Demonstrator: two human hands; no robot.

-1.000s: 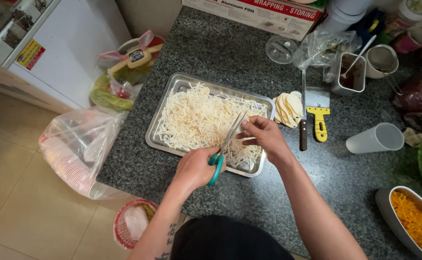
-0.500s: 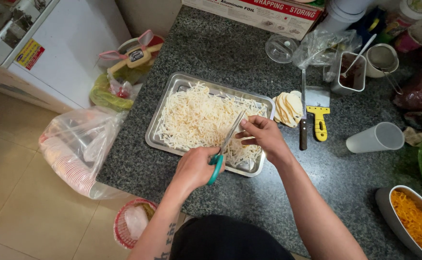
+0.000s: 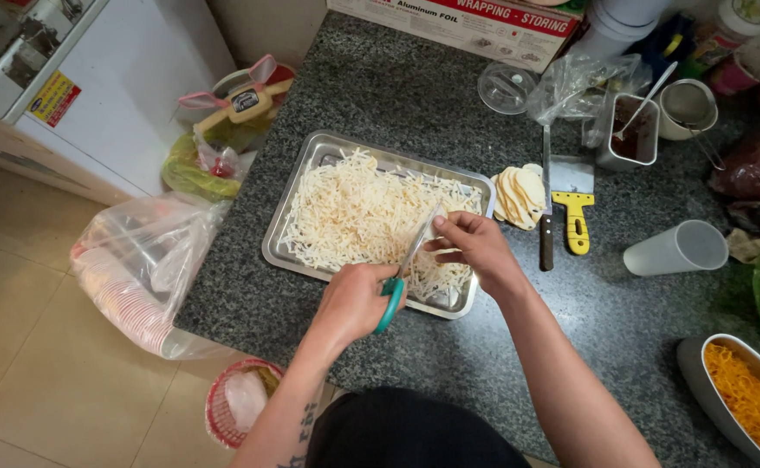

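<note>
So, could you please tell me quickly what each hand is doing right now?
Left hand: closed on the teal-handled scissors.
Right hand: fingers pinch a pale slice at the blades, over the metal tray.

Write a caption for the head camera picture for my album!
Left hand works scissors over a tray of pale strips.
</note>
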